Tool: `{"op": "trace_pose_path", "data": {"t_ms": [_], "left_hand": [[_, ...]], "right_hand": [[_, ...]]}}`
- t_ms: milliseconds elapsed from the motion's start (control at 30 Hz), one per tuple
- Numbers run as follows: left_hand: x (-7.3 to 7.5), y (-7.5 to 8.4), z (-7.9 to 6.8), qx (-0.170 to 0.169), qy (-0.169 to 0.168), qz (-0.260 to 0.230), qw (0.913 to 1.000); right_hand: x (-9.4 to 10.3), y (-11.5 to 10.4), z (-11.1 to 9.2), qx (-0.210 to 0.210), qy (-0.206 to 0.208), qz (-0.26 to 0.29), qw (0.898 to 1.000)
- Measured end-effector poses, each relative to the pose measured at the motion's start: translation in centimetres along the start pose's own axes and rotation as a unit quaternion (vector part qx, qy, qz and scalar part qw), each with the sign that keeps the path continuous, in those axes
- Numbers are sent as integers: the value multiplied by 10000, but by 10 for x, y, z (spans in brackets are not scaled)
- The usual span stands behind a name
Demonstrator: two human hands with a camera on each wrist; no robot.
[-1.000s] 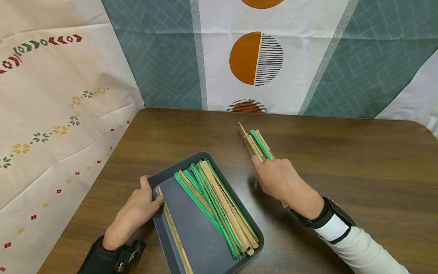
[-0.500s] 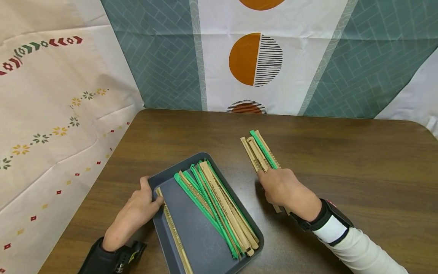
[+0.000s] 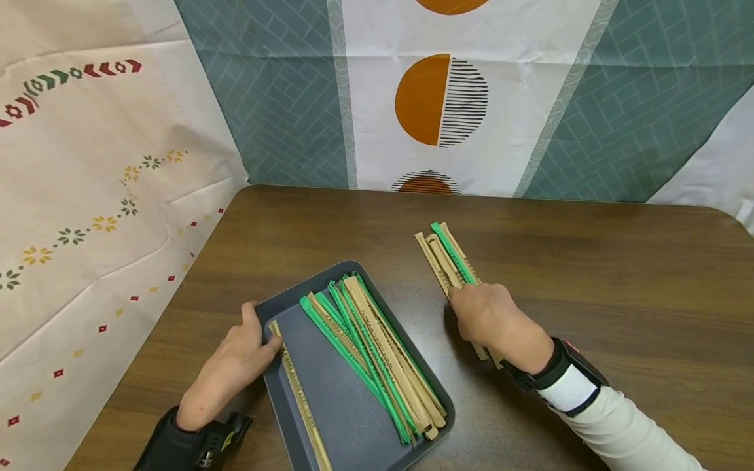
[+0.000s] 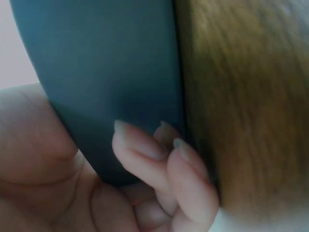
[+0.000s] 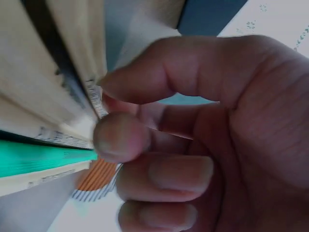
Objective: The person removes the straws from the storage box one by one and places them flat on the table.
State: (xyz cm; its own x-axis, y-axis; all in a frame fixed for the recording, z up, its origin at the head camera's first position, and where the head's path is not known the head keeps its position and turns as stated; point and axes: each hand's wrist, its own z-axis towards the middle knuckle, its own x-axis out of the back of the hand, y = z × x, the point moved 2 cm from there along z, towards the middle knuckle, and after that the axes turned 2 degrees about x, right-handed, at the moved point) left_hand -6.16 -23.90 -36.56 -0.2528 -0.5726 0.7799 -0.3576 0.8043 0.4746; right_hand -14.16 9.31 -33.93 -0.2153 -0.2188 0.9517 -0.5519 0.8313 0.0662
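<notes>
My left hand [image 3: 232, 363] grips the upper left corner of a dark grey tray [image 3: 338, 412], thumb over the rim; the left wrist view shows fingers [image 4: 193, 179] curled against its outer wall. Inside lie several green and tan paper-wrapped chopsticks [image 3: 385, 347], bunched along the right side. A single tan wrapped pair [image 3: 300, 396] lies along the left wall. On the table, my right hand [image 3: 497, 324] is over a small row of wrapped chopsticks [image 3: 431, 261], one green, the others tan. In the right wrist view, thumb and fingertips pinch the edge of a tan wrapper [image 5: 94, 96].
The brown wooden table [image 3: 624, 275] stretches right of the row and behind the tray. A patterned cloth [image 3: 283, 98] hangs behind the table's far edge. Another light printed cloth [image 3: 118, 261] runs along the left side.
The leftmost tan chopsticks, tilted a second ago, now lie flat beside the others in the row. My right hand has shifted slightly right and nearer. The left hand and tray stay put.
</notes>
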Motion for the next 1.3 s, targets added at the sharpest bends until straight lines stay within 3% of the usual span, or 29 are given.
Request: {"op": "trace_pose_path", "data": {"t_ms": [133, 300, 600, 667, 733, 967, 1067, 1300], "left_hand": [[1, 0, -1, -32, -34, -26, 10000], [0, 0, -1, -23, -12, -22, 10000], [0, -1, 0, -49, -19, -13, 10000], [0, -1, 0, -61, -13, -3, 10000], [0, -1, -1, -72, 1, 5, 10000], [1, 0, -1, -148, -32, -83, 9999], [0, -1, -2, -167, -66, -124, 9998], [1, 0, -2, -35, -120, -96, 9999]], "right_hand": [[6, -7, -5, 242, 829, 67, 9962], [16, -21, -16, 763, 1968, 373, 9768], [23, -52, -34, 1246, 3057, 1058, 9380], [22, -62, -37, 1379, 3091, 1218, 9331], [19, -71, -39, 1428, 2985, 1289, 9348], [4, -90, -40, 1192, 1927, 762, 9710], [-2, -94, -39, 1035, 1558, 624, 9804], [-8, -96, -37, 999, 1651, 712, 9786]]}}
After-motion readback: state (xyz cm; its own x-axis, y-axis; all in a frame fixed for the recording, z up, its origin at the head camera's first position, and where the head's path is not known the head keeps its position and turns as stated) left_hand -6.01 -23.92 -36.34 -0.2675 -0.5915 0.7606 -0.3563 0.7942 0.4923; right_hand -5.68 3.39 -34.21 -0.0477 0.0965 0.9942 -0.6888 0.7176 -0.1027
